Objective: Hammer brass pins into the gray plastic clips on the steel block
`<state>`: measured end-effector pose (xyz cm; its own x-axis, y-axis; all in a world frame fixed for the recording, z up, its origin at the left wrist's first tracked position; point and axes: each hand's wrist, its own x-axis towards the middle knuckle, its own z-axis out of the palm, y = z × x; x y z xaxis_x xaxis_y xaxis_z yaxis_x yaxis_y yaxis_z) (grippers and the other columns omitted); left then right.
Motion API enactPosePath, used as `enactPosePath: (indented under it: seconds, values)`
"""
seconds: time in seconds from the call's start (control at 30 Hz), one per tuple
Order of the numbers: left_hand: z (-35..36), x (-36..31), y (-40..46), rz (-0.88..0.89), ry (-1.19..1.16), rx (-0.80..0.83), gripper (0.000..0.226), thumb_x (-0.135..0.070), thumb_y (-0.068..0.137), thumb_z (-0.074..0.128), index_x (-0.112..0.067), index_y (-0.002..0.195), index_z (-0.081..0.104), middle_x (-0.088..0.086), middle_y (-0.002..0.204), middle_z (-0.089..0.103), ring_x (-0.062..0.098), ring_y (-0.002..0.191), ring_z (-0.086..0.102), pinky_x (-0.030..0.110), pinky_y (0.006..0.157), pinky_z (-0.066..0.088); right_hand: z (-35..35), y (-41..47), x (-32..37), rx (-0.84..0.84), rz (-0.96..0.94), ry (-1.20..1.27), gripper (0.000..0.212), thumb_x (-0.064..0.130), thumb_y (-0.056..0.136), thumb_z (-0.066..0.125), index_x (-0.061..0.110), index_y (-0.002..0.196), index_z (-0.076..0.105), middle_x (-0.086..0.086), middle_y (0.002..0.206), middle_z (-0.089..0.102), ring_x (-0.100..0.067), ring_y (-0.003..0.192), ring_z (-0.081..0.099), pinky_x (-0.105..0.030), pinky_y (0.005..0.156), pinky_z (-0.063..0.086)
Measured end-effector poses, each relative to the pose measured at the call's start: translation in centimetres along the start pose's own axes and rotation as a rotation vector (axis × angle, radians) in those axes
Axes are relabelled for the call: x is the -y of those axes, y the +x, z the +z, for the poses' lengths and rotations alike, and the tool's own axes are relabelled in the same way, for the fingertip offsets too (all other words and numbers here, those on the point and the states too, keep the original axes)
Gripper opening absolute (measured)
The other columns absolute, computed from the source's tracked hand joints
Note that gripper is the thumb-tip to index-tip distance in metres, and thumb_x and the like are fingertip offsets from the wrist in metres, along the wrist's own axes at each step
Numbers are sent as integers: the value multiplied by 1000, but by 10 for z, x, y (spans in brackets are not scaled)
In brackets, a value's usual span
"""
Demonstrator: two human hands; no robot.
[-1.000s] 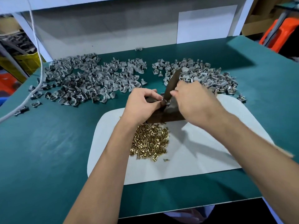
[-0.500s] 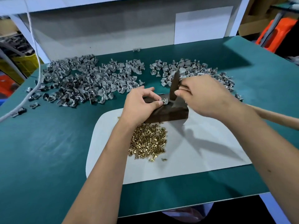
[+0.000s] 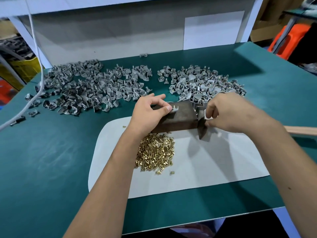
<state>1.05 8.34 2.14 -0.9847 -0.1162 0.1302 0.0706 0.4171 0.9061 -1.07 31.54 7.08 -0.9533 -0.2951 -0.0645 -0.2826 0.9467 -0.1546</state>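
A dark steel block [image 3: 178, 117] sits at the far edge of a white mat [image 3: 197, 162]. On its top lies a gray plastic clip [image 3: 174, 108] with a brass pin standing in it. My left hand [image 3: 151, 110] rests on the block's left end and pinches that clip with thumb and fingers. My right hand [image 3: 226, 112] grips a hammer just behind its dark head [image 3: 201, 124], which hangs down past the block's right end. The wooden handle [image 3: 301, 130] sticks out to the right. Loose brass pins [image 3: 156, 155] are heaped on the mat in front of the block.
Two spreads of gray clips lie on the green table behind the block, a large one [image 3: 89, 90] at left and a smaller one [image 3: 200, 83] at right. A white cable [image 3: 36, 54] hangs at far left. The table's front edge is close to me.
The hammer head has swung from upright above the clip down and to the right, beside the block's right end. My left hand stayed on the clip.
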Motion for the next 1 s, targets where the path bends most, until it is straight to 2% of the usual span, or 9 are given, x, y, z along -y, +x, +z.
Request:
enactPosePath:
  seconds: [0.1,0.23,0.37,0.43,0.5,0.63,0.77,0.9,1.0]
  values:
    - [0,0,1,10,-33,-8,8,-13,87,78,-19,83,81,0,137,66,13,144,41,46,125,20,-4,4,20,-186,-111,103,2,30,87,71,29,86,70,5,85,72,-23,86,67,-36,84,56]
    - [0,-1,2,39,-144,11,17,-9,88,77,-23,79,79,2,136,66,16,143,44,53,123,24,2,11,51,-190,-367,106,25,41,94,65,30,117,66,2,103,66,-23,103,60,-42,90,51]
    - [-3,0,3,30,-178,-59,19,-15,92,74,-25,77,80,3,132,68,16,131,58,52,117,37,9,23,51,-278,-410,80,24,42,100,55,27,106,72,1,98,66,-24,100,60,-43,86,51]
    - [-9,5,6,18,-102,-191,14,-21,94,72,-16,84,80,3,123,71,5,117,65,38,109,48,11,32,45,-332,-331,88,27,46,100,56,26,99,74,1,96,69,-25,95,63,-41,84,53]
    - [-18,11,10,8,35,-314,19,-28,95,71,-13,88,80,-4,110,73,-6,96,64,17,87,51,11,44,34,-384,-207,42,35,55,95,60,24,90,76,-2,88,72,-27,87,65,-36,77,54]
    - [-31,25,12,-52,310,-394,20,-38,94,68,-21,89,78,-9,83,66,10,79,56,22,73,35,4,70,15,-419,49,8,59,76,75,71,19,61,67,-7,65,68,-29,71,65,-30,65,46]
    - [-37,31,17,-123,312,-402,18,-38,94,69,-24,84,75,-4,80,69,16,72,59,26,70,40,-3,95,18,-422,155,31,65,80,63,76,16,63,67,-9,67,67,-31,73,66,-33,65,48]
    - [-39,34,20,-161,298,-422,18,-39,93,69,-27,80,71,-5,80,68,11,69,56,24,72,39,1,126,50,-268,-51,49,44,64,80,76,24,69,63,-7,81,72,-29,80,66,-37,78,56]
    - [-40,36,22,-185,298,-437,17,-37,93,69,-25,82,73,-8,81,66,13,74,57,23,74,38,10,148,84,-125,-325,-60,24,38,91,75,21,108,70,-8,111,73,-29,103,66,-40,94,54]
